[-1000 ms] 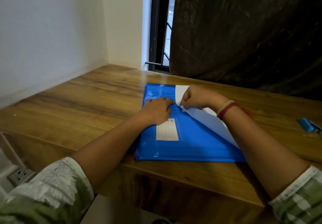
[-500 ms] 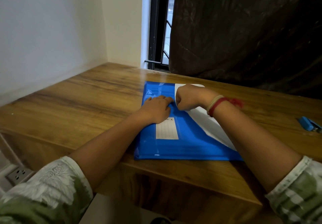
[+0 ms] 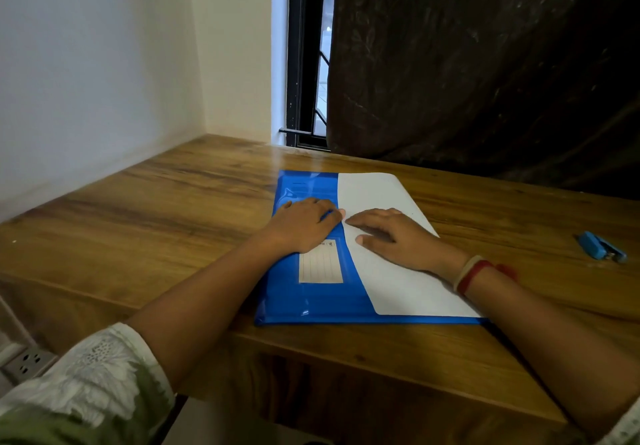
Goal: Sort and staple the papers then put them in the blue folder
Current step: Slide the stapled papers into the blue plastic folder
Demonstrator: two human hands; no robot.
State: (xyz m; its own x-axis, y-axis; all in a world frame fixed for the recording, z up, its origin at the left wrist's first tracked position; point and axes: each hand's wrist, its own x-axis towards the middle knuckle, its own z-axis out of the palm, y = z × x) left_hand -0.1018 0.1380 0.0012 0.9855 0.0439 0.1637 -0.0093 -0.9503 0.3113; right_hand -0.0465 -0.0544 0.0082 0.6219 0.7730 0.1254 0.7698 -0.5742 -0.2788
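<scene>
Folder [image 3: 311, 302] lies at the surface's [image 3: 156, 223] near edge, with the paper [image 3: 408, 282] over its 3 o'clock side. Bare wood runs toward 9 o'clock. The stapler [image 3: 601, 254] is well apart at 3 o'clock. Left grip [image 3: 304, 225] is flat and released on the folder, right grip [image 3: 391, 237] flat and released on the paper.

A second ago my right hand [image 3: 398, 237] was balled into a fist, pinching the near corner of the white sheet [image 3: 381, 195] and holding it lifted off the blue folder [image 3: 311, 299]. Now the hand has opened, fingers [image 3: 367, 225] straight and pressing flat on the sheet. The sheet has dropped smooth over the folder's right side, and much more of it shows.
</scene>
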